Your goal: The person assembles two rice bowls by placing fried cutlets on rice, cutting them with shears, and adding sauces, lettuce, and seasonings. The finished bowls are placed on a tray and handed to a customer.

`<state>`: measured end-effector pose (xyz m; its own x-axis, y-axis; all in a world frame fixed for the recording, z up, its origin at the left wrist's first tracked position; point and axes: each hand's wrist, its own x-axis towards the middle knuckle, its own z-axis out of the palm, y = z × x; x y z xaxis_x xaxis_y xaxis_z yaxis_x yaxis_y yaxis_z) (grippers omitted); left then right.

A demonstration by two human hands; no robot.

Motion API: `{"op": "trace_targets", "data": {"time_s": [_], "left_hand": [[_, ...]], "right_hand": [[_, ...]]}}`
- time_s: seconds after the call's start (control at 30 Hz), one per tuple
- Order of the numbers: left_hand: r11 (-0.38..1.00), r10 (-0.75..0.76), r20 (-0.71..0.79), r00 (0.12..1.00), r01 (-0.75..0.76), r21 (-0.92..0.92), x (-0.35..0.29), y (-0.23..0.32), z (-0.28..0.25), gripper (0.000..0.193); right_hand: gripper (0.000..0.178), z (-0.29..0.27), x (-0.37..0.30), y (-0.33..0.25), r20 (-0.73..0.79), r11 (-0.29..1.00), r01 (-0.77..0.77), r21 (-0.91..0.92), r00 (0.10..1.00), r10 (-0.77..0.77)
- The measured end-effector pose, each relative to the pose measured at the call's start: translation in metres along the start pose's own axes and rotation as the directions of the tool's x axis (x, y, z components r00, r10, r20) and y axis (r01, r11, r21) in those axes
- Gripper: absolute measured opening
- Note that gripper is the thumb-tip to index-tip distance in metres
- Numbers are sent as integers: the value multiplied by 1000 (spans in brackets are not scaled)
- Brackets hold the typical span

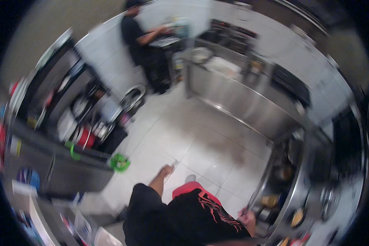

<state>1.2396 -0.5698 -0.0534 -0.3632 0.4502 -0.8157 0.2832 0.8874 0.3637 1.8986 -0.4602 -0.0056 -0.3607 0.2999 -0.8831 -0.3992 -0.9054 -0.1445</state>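
Kitchen, motion-blurred throughout. White tiled floor (pixel 201 135) spreads ahead of both hands. A long steel counter (pixel 242 102) runs away up and to the right of them, long axis slanting from far centre toward the near right. Dark shelving (pixel 69 123) crowded with pots and containers sits off to the left of the left hand. Another person in black (pixel 141 45) works at the far end, well apart from both hands.

Wearer's black shirt with a red print (pixel 192 217) fills the low centre.

Left hand (pixel 165 171): arm stretched forward over the floor, fingers seemingly drawn together around a small pale thing (pixel 173 165) poking up past the fingertips. Too blurred to tell what it is or how firmly it is held. A green object (pixel 119 162) on the shelving's edge lies just left of this hand, nearer it than the right.

Right hand (pixel 247 217): low, close to the open steel cabinet (pixel 283 180), which lies immediately to its right. Blurred; how far open it is and whether it grips anything cannot be told.
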Motion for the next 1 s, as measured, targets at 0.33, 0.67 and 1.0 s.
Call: {"op": "trace_targets", "data": {"time_s": [0.33,0.67,1.0], "left_hand": [[641,-593,-513,621,-22,-767,15,-148,-216,51],[355,-375,-280,883,-142,-924,176,137,-384,27],[609,-115,-654,748,-467,-641,317,366,-734,29]], "right_hand": [[25,253,201,-43,-210,565,-264,-782,964,161],[20,791,392,-192,234,334,193,-923,968,89],[42,1317,443,-203,745,581,541,-608,641,184]]}}
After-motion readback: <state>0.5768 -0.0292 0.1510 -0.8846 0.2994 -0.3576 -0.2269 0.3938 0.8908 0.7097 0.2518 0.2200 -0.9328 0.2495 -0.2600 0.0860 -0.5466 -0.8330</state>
